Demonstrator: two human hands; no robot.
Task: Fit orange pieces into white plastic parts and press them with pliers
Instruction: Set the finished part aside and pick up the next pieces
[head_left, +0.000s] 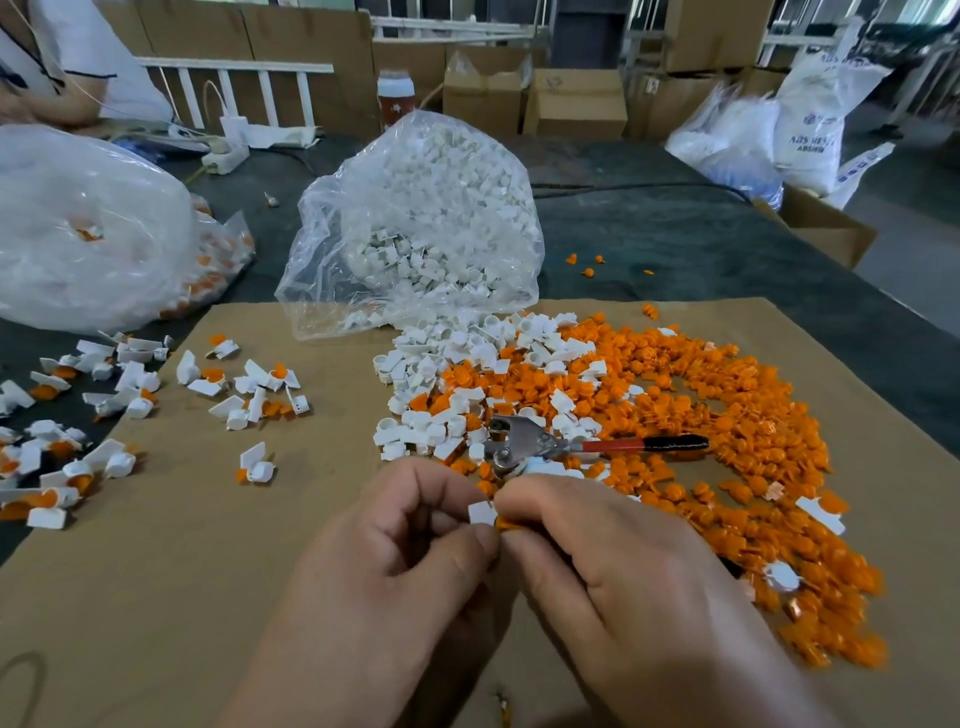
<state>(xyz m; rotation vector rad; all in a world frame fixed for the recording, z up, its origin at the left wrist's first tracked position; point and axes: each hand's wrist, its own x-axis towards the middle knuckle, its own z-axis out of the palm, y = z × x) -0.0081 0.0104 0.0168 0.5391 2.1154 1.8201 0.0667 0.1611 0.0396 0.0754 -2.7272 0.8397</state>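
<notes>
1. Looking down from the head view, we hold both hands close together over the cardboard sheet (208, 571) that covers the counter (675, 234). The left hand (415, 540) pinches a white plastic part (482, 513) between thumb and fingertips. The right hand (613, 561) pinches an orange piece (506, 522) and brings it against the white part's edge.
2. In the same view, the pliers (540, 444) lie untouched just beyond our fingers, their head on the loose white parts (441, 364) and their red-and-black handles across the orange pile (727, 431). A clear bag (431, 208) of more white parts stands behind, and assembled pieces (249, 389) lie scattered to the left.
3. We judge both pieces to be light, stiff moulded plastic, smooth enough to slip from a loose pinch. We would grip the white part by its flat tab so its socket stays clear, and hold the orange piece by its rim. How deep the orange piece sits we cannot tell, since our fingers hide the joint.
4. Pressing with the pliers is not yet done, and it likely needs a modest squeeze to avoid cracking the plastic.
</notes>
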